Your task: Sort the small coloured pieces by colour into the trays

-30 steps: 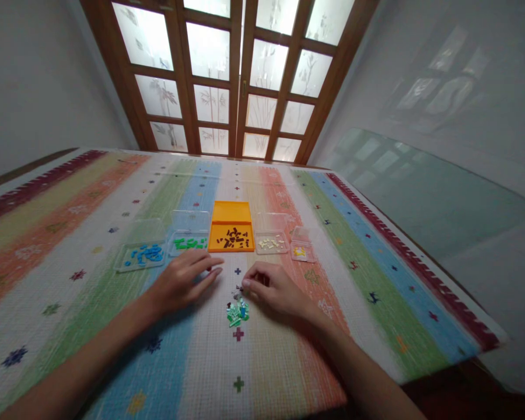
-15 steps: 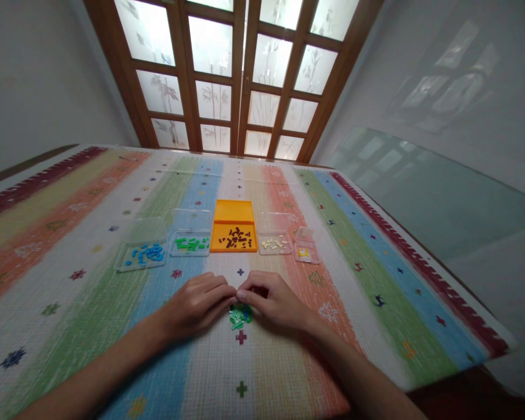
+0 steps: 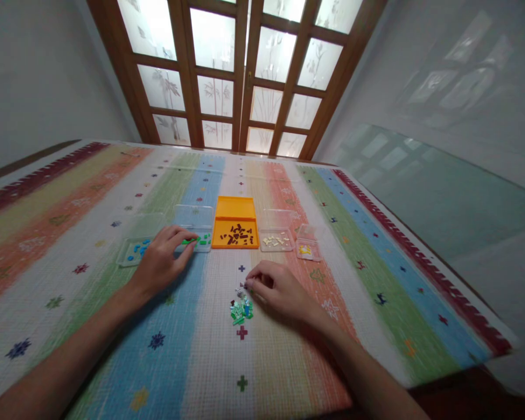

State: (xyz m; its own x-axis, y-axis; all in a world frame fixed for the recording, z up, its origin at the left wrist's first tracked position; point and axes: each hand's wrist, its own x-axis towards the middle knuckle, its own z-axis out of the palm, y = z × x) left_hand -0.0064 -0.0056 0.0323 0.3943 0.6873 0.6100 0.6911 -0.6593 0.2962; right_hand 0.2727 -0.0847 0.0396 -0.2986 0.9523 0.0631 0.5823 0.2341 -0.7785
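Note:
A small pile of mixed green, blue and grey pieces [image 3: 241, 309] lies on the striped cloth in front of me. My right hand [image 3: 276, 290] rests just right of the pile, its fingers curled and its fingertips pinched at the pile's upper edge. My left hand [image 3: 164, 258] reaches forward over the clear box of green pieces [image 3: 195, 239], fingers close together with their tips above the green pieces. What the fingertips hold is too small to make out. The clear box of blue pieces [image 3: 133, 251] lies just left of that hand.
A row of open boxes runs across the cloth: an orange one with dark pieces [image 3: 235, 230], a clear one with pale pieces [image 3: 276, 239] and a small one with yellow pieces [image 3: 307, 250]. The table's right edge [image 3: 420, 256] drops off. A wooden glazed door [image 3: 240, 76] stands behind.
My left hand has moved away from the pile, forward and left to the box of green pieces. My right hand stays by the pile.

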